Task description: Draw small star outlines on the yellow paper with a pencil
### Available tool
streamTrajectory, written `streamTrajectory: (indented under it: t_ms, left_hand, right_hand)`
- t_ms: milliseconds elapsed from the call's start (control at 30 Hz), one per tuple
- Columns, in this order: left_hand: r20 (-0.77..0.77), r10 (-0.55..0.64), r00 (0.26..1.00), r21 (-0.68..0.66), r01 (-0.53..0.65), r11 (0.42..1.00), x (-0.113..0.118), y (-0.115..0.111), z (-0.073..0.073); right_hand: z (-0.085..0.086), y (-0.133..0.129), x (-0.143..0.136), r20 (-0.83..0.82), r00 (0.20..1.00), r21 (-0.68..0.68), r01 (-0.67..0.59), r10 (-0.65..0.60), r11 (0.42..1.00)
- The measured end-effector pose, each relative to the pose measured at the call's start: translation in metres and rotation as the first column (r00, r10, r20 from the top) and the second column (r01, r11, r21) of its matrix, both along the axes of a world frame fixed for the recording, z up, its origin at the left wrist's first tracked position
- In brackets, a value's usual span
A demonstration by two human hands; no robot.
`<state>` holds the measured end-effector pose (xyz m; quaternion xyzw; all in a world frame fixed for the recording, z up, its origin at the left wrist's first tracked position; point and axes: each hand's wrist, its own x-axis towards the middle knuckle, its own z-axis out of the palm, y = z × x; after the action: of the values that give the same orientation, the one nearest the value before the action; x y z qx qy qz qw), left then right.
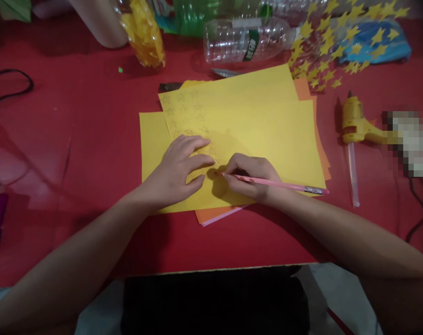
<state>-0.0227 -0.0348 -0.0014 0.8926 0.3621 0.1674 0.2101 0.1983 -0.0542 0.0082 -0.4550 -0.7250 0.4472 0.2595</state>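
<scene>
Near the frame's centre, the right hand [250, 166] pinches a pink pencil [281, 183] slanting slightly down rightward, its tip at yellow paper [260, 121] just right of the left hand [179, 170], its empty fingers loosely spread.

Sheet [260, 125]: yellow paper, matt, smooth. Pencil [284, 183]: pink coating, smooth, slight gloss; ferrule [313, 190] silvery metal, shiny. Worktop [103, 139]: red, smooth, soft sheen. Clear bottle [228, 44]: thin see-through plastic, glossy. Green bottle [193, 18]: translucent plastic, shiny. Glue gun [352, 122]: yellow plastic. Glue stick [352, 177]: translucent, smooth. Stars [327, 46]: yellow paper, matt. Blue pack [389, 44]: plastic film, glossy.
</scene>
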Motion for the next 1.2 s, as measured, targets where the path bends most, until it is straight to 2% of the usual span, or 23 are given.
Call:
streamTrajectory:
  t_ms: [267, 833, 1200]
  left_hand:
    - [-0.016, 0.001, 1.000, -0.008, -0.001, 1.000, -0.0006, 0.0001, -0.0005]
    - [-0.002, 0.004, 1.000, 0.000, -0.004, 1.000, -0.0004, -0.0002, -0.0029]
    - [-0.016, 0.004, 1.000, -0.015, -0.004, 1.000, -0.0001, -0.0001, -0.0002]
  right_hand:
    - [-0.0023, -0.0006, 0.0002, -0.026, 0.999, 0.038, 0.039, -0.038, 0.999]
    - [-0.0072, -0.0016, 0.0043, -0.016, 0.992, 0.016, 0.122, -0.122, 0.992]
    - [-0.0037, -0.0030, 0.0034, -0.043, 0.995, 0.045, 0.097, -0.095, 0.994]
